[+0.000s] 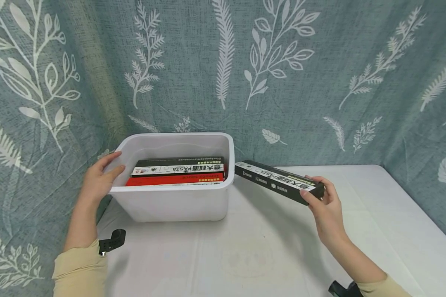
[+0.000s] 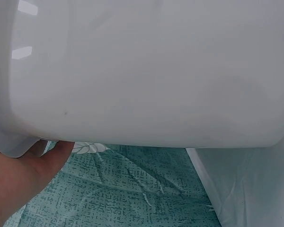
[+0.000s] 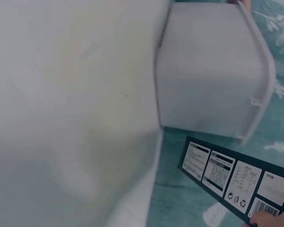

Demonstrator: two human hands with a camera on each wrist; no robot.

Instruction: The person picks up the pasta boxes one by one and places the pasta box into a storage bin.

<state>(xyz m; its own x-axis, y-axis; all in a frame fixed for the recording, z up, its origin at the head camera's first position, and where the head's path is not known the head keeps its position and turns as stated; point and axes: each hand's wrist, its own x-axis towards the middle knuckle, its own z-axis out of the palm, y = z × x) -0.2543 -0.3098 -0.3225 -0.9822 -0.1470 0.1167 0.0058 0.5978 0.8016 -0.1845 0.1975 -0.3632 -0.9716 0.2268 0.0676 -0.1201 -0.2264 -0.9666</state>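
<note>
Behind the white bench (image 1: 375, 198) hangs a blue-green curtain (image 1: 319, 82) with white leaves. Left hand (image 1: 98, 179) grips the white bin (image 1: 178, 202) at the back left corner; right hand (image 1: 325, 208) holds a black box (image 1: 275, 179) beside it.

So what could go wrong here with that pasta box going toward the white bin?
The right hand grips the black pasta box by one end only, so its far end could dip and catch the white bin rim. The left hand holds just one wall, so a knock might slide the bin. The boxes inside leave little room.
</note>
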